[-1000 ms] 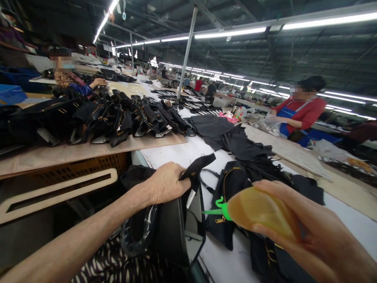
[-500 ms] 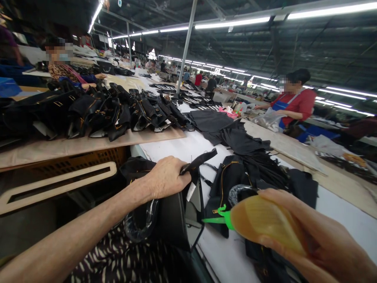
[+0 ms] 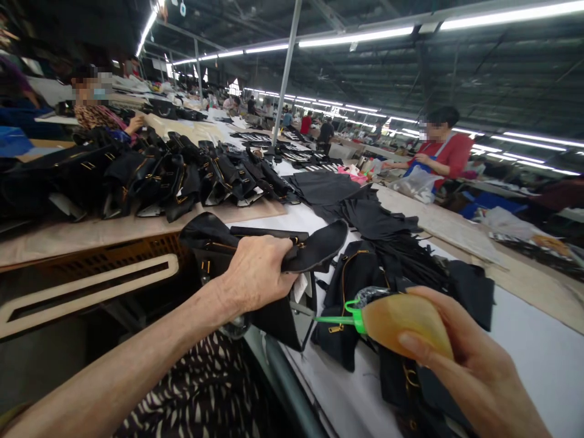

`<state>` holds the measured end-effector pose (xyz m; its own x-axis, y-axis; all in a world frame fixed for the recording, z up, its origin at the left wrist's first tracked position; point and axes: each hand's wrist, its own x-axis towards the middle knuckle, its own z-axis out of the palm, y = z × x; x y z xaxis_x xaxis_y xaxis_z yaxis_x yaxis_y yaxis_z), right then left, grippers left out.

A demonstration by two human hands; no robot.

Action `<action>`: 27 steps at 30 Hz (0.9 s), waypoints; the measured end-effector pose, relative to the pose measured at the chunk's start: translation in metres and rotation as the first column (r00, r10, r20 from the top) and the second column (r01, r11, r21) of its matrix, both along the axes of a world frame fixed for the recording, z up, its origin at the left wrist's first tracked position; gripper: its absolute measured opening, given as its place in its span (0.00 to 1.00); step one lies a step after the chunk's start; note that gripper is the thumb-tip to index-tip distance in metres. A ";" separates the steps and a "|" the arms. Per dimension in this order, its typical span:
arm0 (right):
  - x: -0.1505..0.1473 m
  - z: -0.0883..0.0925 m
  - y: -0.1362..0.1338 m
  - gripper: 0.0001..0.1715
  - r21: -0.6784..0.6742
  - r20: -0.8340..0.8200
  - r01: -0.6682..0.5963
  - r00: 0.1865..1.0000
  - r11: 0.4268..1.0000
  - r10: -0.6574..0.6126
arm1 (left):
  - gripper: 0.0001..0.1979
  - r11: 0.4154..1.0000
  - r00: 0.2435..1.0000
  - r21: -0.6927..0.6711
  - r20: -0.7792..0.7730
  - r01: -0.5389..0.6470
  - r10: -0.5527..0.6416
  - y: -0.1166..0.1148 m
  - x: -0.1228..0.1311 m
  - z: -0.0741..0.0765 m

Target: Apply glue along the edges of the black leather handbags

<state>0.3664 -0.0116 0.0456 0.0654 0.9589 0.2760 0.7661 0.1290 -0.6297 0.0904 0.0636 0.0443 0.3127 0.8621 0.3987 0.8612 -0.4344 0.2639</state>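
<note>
My left hand (image 3: pixel 258 274) is closed on a black leather bag piece (image 3: pixel 274 243), gripping its flap near the gold hardware at the table's near edge. My right hand (image 3: pixel 460 359) is wrapped round a soft yellowish squeeze bottle (image 3: pixel 401 322); the bottle's green nozzle (image 3: pixel 340 316) points left toward the black piece. Under and beyond the bottle lies a heap of black bag parts with gold zips (image 3: pixel 378 274) on the white table (image 3: pixel 538 359).
A row of finished black bag pieces (image 3: pixel 150 176) lies on a brown board (image 3: pixel 91 234) at left. Black fabric sheets (image 3: pixel 328 188) lie further along the table. One person in red (image 3: pixel 444 155) works at right, another (image 3: pixel 98 109) at far left.
My left hand has lifted the black piece up and toward the table, so its flap now lies flat and spread. My right hand with the bottle dropped slightly lower.
</note>
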 end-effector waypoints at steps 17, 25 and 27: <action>-0.004 -0.041 0.028 0.28 -0.004 -0.174 -0.014 0.985 1.000 0.013 | 0.04 0.921 0.998 0.387 -0.056 0.040 -0.019 0.009 0.004 -0.035; -0.009 -0.040 0.022 0.27 -0.018 -0.086 -0.038 0.996 0.999 0.036 | 0.04 0.923 0.997 0.383 -0.073 0.030 -0.002 0.009 0.002 -0.042; -0.010 -0.041 0.020 0.26 -0.025 -0.073 -0.045 0.996 0.999 0.043 | 0.05 0.919 0.997 0.393 -0.070 0.035 -0.008 0.009 0.002 -0.042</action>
<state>0.3563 0.0083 0.0043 0.0422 0.9683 0.2464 0.7126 0.1437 -0.6867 0.0919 0.0724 0.0020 0.3667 0.6323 0.6824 0.8601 -0.5101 0.0105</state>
